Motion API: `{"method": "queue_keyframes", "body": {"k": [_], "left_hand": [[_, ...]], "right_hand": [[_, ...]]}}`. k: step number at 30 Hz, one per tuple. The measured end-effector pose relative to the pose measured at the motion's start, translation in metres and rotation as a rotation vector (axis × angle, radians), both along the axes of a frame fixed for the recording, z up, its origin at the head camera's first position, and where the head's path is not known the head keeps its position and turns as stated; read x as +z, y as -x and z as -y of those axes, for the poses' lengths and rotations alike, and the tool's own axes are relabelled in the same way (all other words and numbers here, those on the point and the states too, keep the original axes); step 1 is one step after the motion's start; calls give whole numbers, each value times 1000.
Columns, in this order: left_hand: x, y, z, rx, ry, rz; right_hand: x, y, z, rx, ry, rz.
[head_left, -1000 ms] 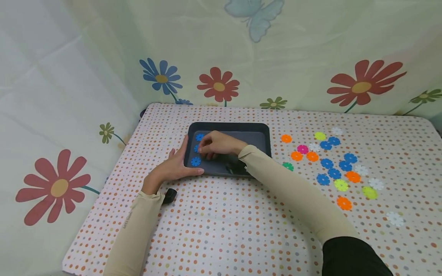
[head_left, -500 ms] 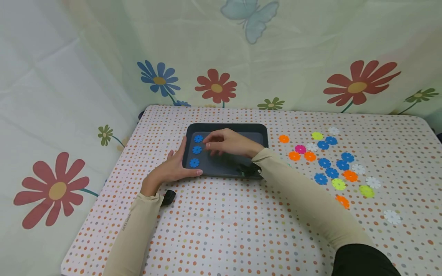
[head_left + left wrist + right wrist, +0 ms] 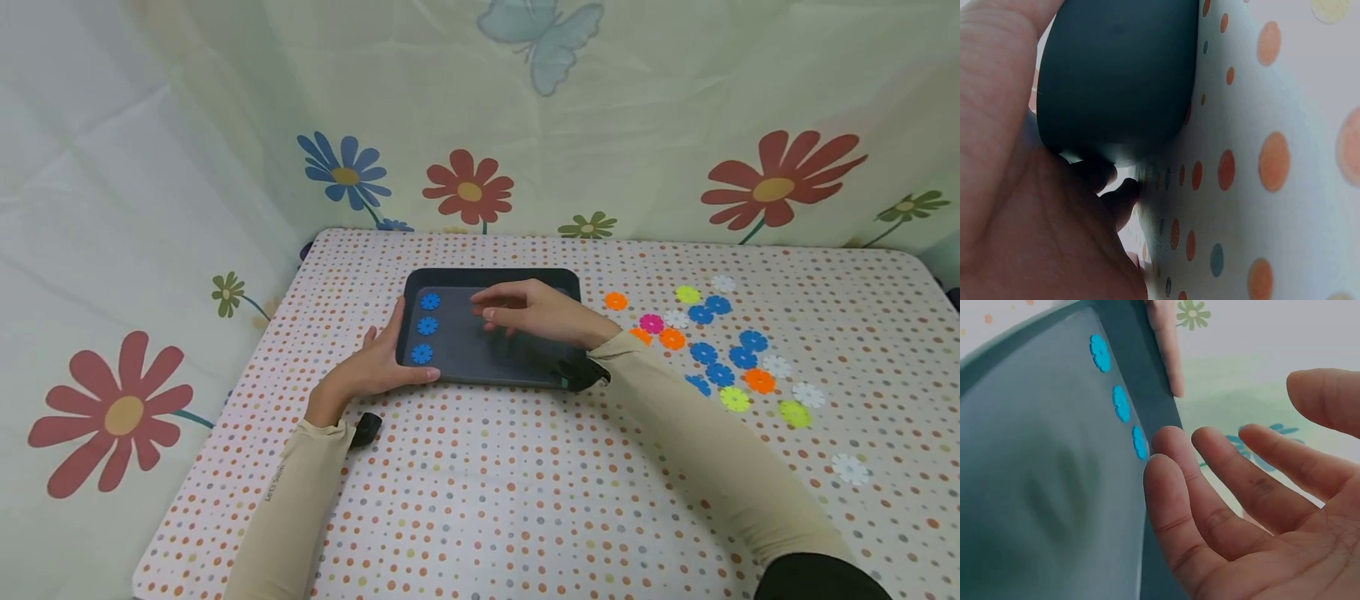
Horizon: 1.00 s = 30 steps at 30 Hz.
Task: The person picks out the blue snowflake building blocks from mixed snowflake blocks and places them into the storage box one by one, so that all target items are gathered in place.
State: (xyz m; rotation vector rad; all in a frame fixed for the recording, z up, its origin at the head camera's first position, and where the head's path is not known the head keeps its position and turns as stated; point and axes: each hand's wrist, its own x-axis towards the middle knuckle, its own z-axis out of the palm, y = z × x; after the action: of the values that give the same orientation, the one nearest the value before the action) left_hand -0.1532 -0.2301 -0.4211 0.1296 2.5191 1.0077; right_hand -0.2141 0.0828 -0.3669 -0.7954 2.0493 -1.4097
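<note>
A: Biggest first. Curtain, floral print, hangs behind and left. Table has a dotted cloth. Nothing sits between the hands and the tray.

B: Tray?

A: Dark, rounded rectangle with a raised rim, smooth matte, at the far left of the table. Left hand rests flat against its left edge, fingers straight and together, thumb along the near rim. Right hand hovers over the tray's middle, fingers loosely spread, holding nothing.

B: Small stuff?

A: Three blue discs, flat flower-shaped plastic, in a column along the tray's left side. Loose discs scattered to the right: blue, orange, white, yellow-green, pink. Small black object sits by the left wrist.
</note>
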Motion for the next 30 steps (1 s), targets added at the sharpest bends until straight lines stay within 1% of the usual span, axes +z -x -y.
{"method": "queue_keyframes", "body": {"k": [7,13,19,23,30], "left_hand": [[1,-3,0,-10,7,-7],[2,-3,-1,-11,0,-11],[0,-2,-2,-25,11,-11],[-2,-2,-1,-30,5,-19],[0,-2,-1,-34,-8,-27]], "right_hand": [[-1,-6,-17,-30,17,11],[-1,-11,-35,-80,26,22],[-2,-19,-60,-130,30,63],[-1,-23,-74,-159,38,58],[2,-28,-95,-214,66,63]]}}
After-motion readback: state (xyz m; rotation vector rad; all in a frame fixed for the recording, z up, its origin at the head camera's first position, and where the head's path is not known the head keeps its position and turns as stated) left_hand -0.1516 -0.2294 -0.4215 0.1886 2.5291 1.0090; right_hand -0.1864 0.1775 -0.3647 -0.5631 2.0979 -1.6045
